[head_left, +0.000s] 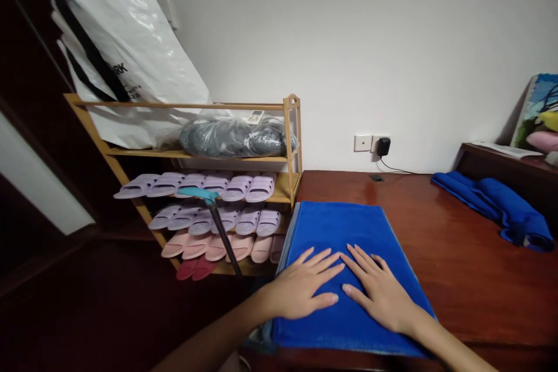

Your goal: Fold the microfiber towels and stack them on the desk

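Two bare hands press down on a bright blue cloth (349,226) spread over a glossy red-brown table (471,256); the left hand (300,288) and the right hand (379,290) lie palm down, fingers extended and parted, neither gripping anything, their fingertips nearly meeting above the middle of the fabric. The cloth lies directly beneath both hands; it reaches beyond the fingertips toward the wall (392,40), comes back toward the wrists, and shows on either side of the pair. It looks flat and smooth, roughly rectangular, narrower at its far end in this view; pale stitching runs along the near edge, and grayish-blue layers peek out along the edge on the left hand's side.

Beyond the right hand, on the far side of the table, rests a loosely rolled blue fabric (514,212); straight ahead of the hands, a black adapter (383,146) sits plugged in at the wall, its cord trailing behind the table's surface items. To the left of the left hand stands a wooden rack (292,151) with lilac slippers (260,187) above pink slippers (239,246); a large white bag (131,40) and a plastic-wrapped gray bundle (235,136) occupy its upper shelf.
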A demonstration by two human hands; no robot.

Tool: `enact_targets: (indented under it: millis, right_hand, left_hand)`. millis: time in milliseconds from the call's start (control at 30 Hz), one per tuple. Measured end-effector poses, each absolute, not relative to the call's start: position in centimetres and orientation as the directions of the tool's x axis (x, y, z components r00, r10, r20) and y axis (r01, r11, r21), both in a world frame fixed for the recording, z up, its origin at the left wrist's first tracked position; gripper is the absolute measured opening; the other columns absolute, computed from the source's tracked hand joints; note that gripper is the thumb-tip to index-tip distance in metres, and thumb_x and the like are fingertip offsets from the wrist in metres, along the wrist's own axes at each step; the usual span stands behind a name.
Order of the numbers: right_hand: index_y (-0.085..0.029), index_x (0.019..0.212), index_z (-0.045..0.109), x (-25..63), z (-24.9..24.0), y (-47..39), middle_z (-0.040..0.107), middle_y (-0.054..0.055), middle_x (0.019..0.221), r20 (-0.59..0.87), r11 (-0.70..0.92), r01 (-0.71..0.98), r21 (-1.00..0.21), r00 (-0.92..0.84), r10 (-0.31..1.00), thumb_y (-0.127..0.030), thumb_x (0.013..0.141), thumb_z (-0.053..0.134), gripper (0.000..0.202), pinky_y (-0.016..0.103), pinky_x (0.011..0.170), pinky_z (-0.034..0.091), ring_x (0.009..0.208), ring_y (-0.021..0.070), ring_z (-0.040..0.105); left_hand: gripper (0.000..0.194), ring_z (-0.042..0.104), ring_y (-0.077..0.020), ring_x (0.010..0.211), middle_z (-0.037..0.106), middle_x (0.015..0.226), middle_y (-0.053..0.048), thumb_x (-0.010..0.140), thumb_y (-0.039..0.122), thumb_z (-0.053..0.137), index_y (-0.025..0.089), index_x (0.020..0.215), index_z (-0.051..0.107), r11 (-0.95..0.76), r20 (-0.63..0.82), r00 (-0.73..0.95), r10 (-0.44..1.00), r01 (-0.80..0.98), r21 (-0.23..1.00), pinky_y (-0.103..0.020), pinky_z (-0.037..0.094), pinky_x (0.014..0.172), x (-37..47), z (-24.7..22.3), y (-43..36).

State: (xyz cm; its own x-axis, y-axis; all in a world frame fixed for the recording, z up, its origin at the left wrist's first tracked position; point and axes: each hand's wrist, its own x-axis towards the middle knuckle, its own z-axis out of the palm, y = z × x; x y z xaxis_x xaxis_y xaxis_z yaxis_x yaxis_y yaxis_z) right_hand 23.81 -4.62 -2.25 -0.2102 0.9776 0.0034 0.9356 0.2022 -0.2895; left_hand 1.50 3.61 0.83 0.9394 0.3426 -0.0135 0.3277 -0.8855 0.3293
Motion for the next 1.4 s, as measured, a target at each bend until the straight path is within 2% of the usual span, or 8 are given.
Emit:
enact_targets:
  millis: [233,433,700,967,1100,1233,1300,1400]
  right_hand:
    - [-0.036,0.145,0.015,25.5,-2.5,1.8,0.009,-0.003,0.152,0.027,0.213,0.936,-0.279,-0.214,0.976,-0.069,0.087,0.017,0.067,0.049,0.113,0.013,0.141,0.0175,0.006]
    - [-0.035,0.144,0.021,28.0,-3.3,7.5,0.015,-0.003,0.151,0.085,0.154,0.963,-0.222,-0.138,0.987,-0.07,0.087,0.017,0.067,0.045,0.113,0.015,0.14,0.0159,0.012]
    - [-0.03,0.144,0.024,30.5,-4.5,12.7,0.019,-0.001,0.151,0.11,0.055,0.982,-0.181,-0.035,0.993,-0.068,0.088,0.016,0.069,0.042,0.113,0.015,0.14,0.016,0.013]
    - [-0.028,0.144,0.025,31.6,-5.0,11.8,0.018,0.003,0.151,0.111,-0.117,0.982,-0.146,0.134,0.985,-0.066,0.089,0.016,0.068,0.048,0.112,0.011,0.14,0.0194,0.011]
    - [-0.03,0.145,0.021,32.8,-4.9,9.5,0.015,0.001,0.152,0.071,-0.177,0.975,-0.131,0.187,0.98,-0.066,0.089,0.015,0.067,0.049,0.111,0.016,0.14,0.0182,0.011]
    - [-0.029,0.146,0.017,32.8,-4.8,6.0,0.011,0.0,0.152,0.048,-0.191,0.976,-0.101,0.196,0.979,-0.064,0.089,0.012,0.067,0.048,0.11,0.021,0.14,0.0183,0.009]
    - [-0.022,0.146,0.022,32.4,-4.3,4.1,0.017,0.007,0.151,0.041,-0.169,0.983,-0.069,0.172,0.984,-0.063,0.089,0.016,0.07,0.047,0.11,0.019,0.14,0.022,0.013]
    - [-0.015,0.131,0.049,31.9,-2.3,2.1,0.05,0.016,0.131,-0.016,-0.082,0.996,-0.023,0.081,0.997,-0.066,0.083,0.036,0.071,0.046,0.109,0.021,0.126,0.0293,0.041]
  left_hand:
    - [0.062,0.012,-0.0257,0.141,0.017,0.153,-0.003,0.093,0.061,0.029,0.03,0.147,0.021,-0.897,-0.042,0.934,0.356,0.354,0.265,-0.052,0.009,0.112,3.3,0.1,9.8]
    - [0.054,0.013,-0.0222,0.141,0.019,0.153,0.002,0.095,0.057,0.03,0.037,0.145,0.024,-0.9,0.065,0.918,0.391,0.367,0.237,-0.048,0.009,0.112,4.8,-0.8,14.1]
    - [0.052,0.016,-0.0207,0.14,0.02,0.153,0.004,0.095,0.059,0.026,0.04,0.143,0.025,-0.896,0.095,0.905,0.415,0.388,0.217,-0.046,0.01,0.112,7.1,-1.8,19.0]
    - [0.061,0.007,-0.027,0.141,0.017,0.154,0.0,0.091,0.067,0.024,0.038,0.144,0.025,-0.836,0.129,0.829,0.544,0.523,0.164,-0.055,0.008,0.11,7.0,-2.3,19.1]
    - [0.072,0.003,-0.0343,0.14,0.01,0.155,-0.004,0.085,0.074,0.024,0.036,0.146,0.021,-0.751,0.046,0.758,0.651,0.633,0.187,-0.063,0.007,0.105,7.2,-2.2,18.6]
    - [0.073,0.004,-0.0349,0.14,0.014,0.155,-0.006,0.084,0.075,0.025,0.035,0.146,0.022,-0.764,0.025,0.773,0.634,0.621,0.172,-0.064,0.005,0.105,6.7,-1.6,16.4]
    - [0.074,0.009,-0.0349,0.14,0.021,0.153,-0.008,0.084,0.075,0.027,0.033,0.145,0.025,-0.798,0.047,0.803,0.594,0.581,0.161,-0.063,0.005,0.105,5.9,-1.1,14.6]
    - [0.078,0.027,-0.0361,0.134,0.04,0.143,-0.01,0.077,0.079,0.036,0.032,0.14,0.038,-0.859,0.079,0.86,0.504,0.491,0.144,-0.061,0.003,0.106,4.8,0.2,11.9]
